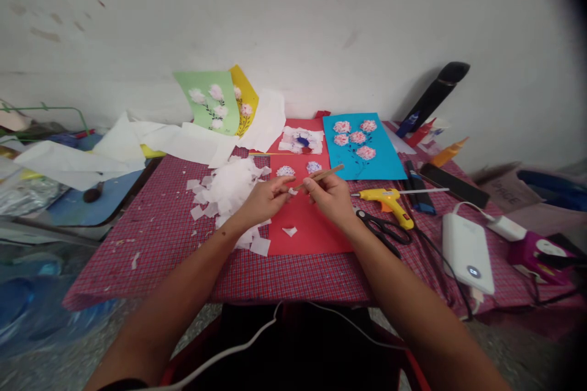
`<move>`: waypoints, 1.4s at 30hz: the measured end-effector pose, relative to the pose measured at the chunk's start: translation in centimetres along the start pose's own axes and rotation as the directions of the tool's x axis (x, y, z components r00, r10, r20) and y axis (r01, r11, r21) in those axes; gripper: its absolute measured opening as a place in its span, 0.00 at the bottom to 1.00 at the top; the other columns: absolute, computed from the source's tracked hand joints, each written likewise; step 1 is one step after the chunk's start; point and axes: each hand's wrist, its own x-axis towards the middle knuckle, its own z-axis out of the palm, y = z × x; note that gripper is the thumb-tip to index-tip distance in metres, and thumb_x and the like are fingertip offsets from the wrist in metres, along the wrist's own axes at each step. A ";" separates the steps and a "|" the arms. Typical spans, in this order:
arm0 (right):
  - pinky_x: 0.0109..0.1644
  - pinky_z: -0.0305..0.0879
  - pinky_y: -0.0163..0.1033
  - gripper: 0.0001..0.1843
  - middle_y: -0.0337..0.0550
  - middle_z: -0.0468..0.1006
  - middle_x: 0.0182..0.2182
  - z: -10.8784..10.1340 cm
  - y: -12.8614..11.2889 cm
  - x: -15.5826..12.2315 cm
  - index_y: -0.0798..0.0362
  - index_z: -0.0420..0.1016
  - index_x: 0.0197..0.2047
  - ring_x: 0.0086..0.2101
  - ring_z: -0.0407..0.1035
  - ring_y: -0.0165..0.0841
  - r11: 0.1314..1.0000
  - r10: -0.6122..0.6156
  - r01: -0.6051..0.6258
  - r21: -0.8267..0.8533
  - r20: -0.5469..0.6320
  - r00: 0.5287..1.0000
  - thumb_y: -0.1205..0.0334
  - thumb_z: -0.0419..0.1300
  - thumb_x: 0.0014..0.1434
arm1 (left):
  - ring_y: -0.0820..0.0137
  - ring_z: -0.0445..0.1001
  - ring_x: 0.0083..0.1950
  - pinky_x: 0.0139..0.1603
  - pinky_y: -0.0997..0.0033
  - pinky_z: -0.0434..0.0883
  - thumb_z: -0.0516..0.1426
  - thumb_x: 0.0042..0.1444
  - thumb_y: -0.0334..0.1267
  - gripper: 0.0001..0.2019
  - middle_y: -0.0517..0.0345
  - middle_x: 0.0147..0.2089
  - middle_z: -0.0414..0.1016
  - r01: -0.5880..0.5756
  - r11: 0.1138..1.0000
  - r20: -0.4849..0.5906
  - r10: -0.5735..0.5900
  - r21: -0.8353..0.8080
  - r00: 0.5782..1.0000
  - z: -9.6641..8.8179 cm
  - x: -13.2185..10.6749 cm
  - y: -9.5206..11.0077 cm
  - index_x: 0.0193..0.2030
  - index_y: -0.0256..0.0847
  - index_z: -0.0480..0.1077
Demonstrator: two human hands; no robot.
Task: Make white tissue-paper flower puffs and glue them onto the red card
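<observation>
My left hand point(266, 198) is closed in a pinch on a small white tissue piece point(292, 191) held over a red card sheet point(306, 220). My right hand point(331, 194) grips a thin wooden stick point(321, 175), whose near end meets the tissue piece. Two small tissue flowers point(299, 168) lie on the red sheet beyond my fingers, and a loose white scrap point(290, 231) lies below them. A heap of white tissue squares point(229, 192) sits just left of my left hand.
A yellow glue gun point(387, 200), black scissors point(383, 227) and a white power bank point(466, 250) lie to the right on the checked tablecloth point(156, 238). A blue card with pink flowers point(362, 145) lies behind. Green and yellow flower cards point(215, 101) lean on the wall.
</observation>
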 end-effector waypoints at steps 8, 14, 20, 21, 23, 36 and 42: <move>0.26 0.63 0.37 0.15 0.41 0.79 0.26 0.0 0.0 0.1 0.52 0.74 0.31 0.21 0.67 0.29 1.000 -0.018 0.018 0.003 -0.006 1.000 0.51 0.63 0.64 | 0.67 0.82 0.42 0.48 0.61 0.78 0.58 0.59 0.32 0.23 0.53 0.43 0.83 0.029 0.996 -0.069 -0.034 -0.079 0.997 0.2 0.1 0.1 0.61 0.40 0.71; 0.25 0.64 0.36 0.16 0.40 0.79 0.25 0.0 0.0 0.2 0.52 0.73 0.32 0.20 0.67 0.29 1.000 0.006 -0.005 0.027 -0.012 1.000 0.48 0.64 0.63 | 0.67 0.82 0.40 0.48 0.64 0.77 0.59 0.57 0.32 0.22 0.53 0.40 0.82 0.061 0.990 -0.077 -0.071 -0.124 0.994 0.1 0.2 0.7 0.59 0.38 0.73; 0.25 0.64 0.36 0.17 0.40 0.79 0.25 0.0 0.0 0.1 0.52 0.73 0.32 0.20 0.67 0.28 1.000 0.002 -0.001 0.026 -0.033 0.999 0.47 0.64 0.63 | 0.67 0.82 0.40 0.48 0.65 0.77 0.60 0.57 0.32 0.21 0.56 0.38 0.82 0.092 0.981 -0.080 -0.106 -0.169 0.991 0.1 0.1 1.2 0.59 0.39 0.73; 0.25 0.63 0.36 0.17 0.40 0.79 0.25 0.1 0.0 0.1 0.52 0.73 0.31 0.20 0.67 0.28 1.000 -0.002 0.003 0.025 -0.034 0.999 0.47 0.64 0.63 | 0.67 0.82 0.40 0.47 0.65 0.77 0.60 0.57 0.32 0.21 0.56 0.38 0.82 0.094 0.981 -0.079 -0.109 -0.168 0.991 0.0 0.1 1.2 0.59 0.39 0.73; 0.25 0.63 0.36 0.17 0.40 0.79 0.25 0.1 0.0 0.1 0.52 0.74 0.31 0.20 0.67 0.28 1.000 -0.005 0.006 0.029 -0.034 0.999 0.47 0.64 0.63 | 0.67 0.82 0.40 0.47 0.65 0.77 0.60 0.57 0.32 0.21 0.56 0.38 0.82 0.103 0.980 -0.077 -0.117 -0.171 0.990 0.0 0.1 1.3 0.58 0.39 0.74; 0.25 0.64 0.37 0.17 0.40 0.79 0.25 0.0 -0.2 0.0 0.52 0.73 0.32 0.20 0.67 0.29 0.999 0.013 -0.011 0.049 -0.046 0.999 0.47 0.65 0.62 | 0.67 0.81 0.41 0.48 0.63 0.77 0.63 0.55 0.35 0.15 0.49 0.45 0.83 0.086 0.992 -0.100 -0.096 -0.097 0.990 0.1 0.1 1.7 0.50 0.39 0.77; 0.25 0.64 0.37 0.17 0.41 0.80 0.26 0.1 -0.2 0.0 0.51 0.74 0.32 0.21 0.68 0.29 0.999 0.012 -0.010 0.041 -0.037 0.999 0.46 0.64 0.62 | 0.70 0.78 0.38 0.42 0.68 0.74 0.58 0.60 0.36 0.07 0.56 0.37 0.82 0.006 0.998 -0.127 0.002 0.063 0.992 -0.2 0.1 1.6 0.40 0.41 0.78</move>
